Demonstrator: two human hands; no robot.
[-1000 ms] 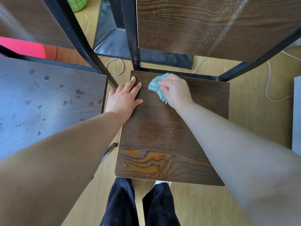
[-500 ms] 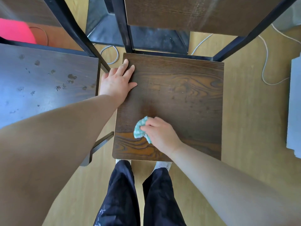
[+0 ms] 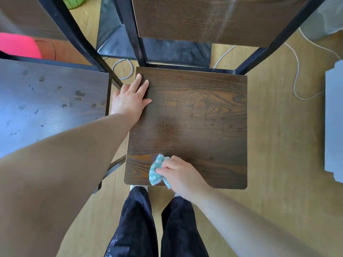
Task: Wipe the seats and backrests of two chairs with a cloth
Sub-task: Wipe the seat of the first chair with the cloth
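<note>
A dark wood-grain chair seat [image 3: 200, 115] lies below me, its backrest [image 3: 204, 17] on black metal posts at the top. My right hand [image 3: 182, 176] grips a bunched teal cloth [image 3: 156, 171] pressed on the seat's near left corner. My left hand [image 3: 130, 99] rests flat, fingers straight, on the seat's far left edge. A second chair's seat [image 3: 46, 108], spotted with dark marks, stands close on the left; part of its backrest [image 3: 24, 15] shows at the top left.
The floor is light wood. A grey cable [image 3: 297, 75] loops on it at the right, beside a pale grey block [image 3: 334, 119]. A dark metal base [image 3: 154, 45] sits behind the chairs. A pink object [image 3: 16, 45] and a green one [image 3: 73, 0] lie at the upper left.
My right hand has dragged the cloth from the seat's far left corner down to its near left corner. My left hand has stayed on the far left edge.
</note>
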